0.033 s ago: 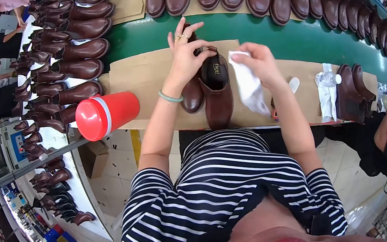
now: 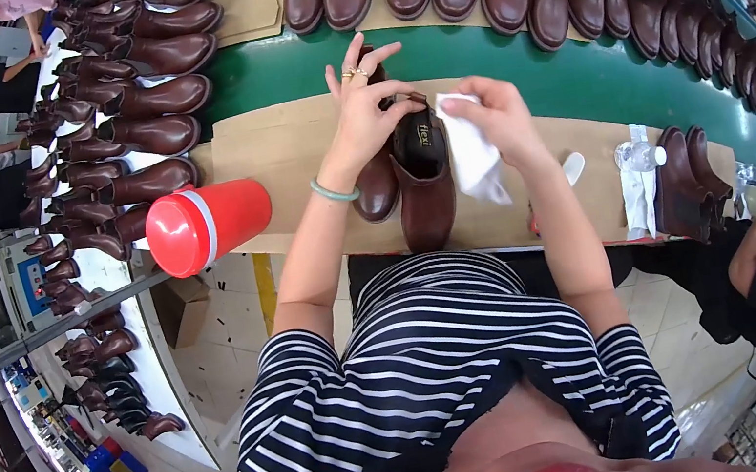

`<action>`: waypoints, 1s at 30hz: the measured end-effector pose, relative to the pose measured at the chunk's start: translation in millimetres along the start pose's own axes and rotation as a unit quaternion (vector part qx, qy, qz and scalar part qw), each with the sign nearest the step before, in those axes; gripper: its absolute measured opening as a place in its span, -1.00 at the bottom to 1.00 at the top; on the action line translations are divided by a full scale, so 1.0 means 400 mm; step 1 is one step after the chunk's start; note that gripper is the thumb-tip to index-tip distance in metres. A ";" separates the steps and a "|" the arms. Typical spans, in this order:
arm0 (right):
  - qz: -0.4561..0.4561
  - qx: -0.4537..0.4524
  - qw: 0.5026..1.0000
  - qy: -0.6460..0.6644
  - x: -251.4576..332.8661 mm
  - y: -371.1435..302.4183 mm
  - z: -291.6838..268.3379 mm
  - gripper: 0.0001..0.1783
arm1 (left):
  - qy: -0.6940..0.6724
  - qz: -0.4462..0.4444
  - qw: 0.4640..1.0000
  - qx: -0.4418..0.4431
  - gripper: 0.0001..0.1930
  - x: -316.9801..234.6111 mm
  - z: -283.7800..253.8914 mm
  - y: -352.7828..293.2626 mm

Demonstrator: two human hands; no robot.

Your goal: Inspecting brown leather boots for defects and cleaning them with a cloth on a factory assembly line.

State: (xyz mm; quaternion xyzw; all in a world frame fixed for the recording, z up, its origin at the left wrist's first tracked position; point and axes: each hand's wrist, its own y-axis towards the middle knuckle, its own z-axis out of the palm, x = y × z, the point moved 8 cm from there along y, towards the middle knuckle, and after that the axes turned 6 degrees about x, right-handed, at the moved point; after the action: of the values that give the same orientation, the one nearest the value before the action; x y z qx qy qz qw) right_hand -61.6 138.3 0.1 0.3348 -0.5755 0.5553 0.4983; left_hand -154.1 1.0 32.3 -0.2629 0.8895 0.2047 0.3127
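Note:
A brown leather ankle boot [image 2: 426, 204] stands in front of me on the cardboard, its toe toward me and its dark opening facing up. My left hand [image 2: 366, 111] pinches the top edge of its collar between thumb and index finger, the other fingers raised. My right hand [image 2: 499, 116] is closed on a white cloth [image 2: 475, 159], which hangs down close to the boot's right side. Whether the cloth touches the leather I cannot tell. A second brown boot [image 2: 376, 193] stands just left of the first, partly hidden under my left hand and wrist.
Left of my forearm a red canister [image 2: 210, 225] lies on its side. At right are a clear bottle [image 2: 639, 157], a white oval piece [image 2: 574, 167] and more boots [image 2: 678, 179]. Rows of brown boots line the left side and far edge of the green table [image 2: 259, 79]. People work nearby.
My right hand has moved a little left with the white cloth, bringing it nearer the boot's collar. My left hand keeps its pinch on the boot.

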 end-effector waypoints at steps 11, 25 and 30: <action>0.034 -0.042 0.995 0.083 -0.076 0.036 0.001 -0.87 | 0.040 0.006 0.997 -0.066 -0.92 0.005 -0.001 -0.011; 0.007 -0.044 0.999 -0.030 0.000 0.043 0.047 -0.84 | 0.022 0.006 0.998 -0.066 -0.88 0.012 0.003 -0.012; 0.038 -0.041 0.998 -0.021 -0.047 0.055 -0.001 -0.82 | 0.007 0.007 0.997 -0.071 -0.88 0.002 0.001 -0.013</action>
State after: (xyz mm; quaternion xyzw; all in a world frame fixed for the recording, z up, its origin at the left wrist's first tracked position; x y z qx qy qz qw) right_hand -76.8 139.1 -24.4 0.3040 -0.6204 0.5425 0.4779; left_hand -151.3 -2.9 30.5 -0.2801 0.8765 0.2678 0.2857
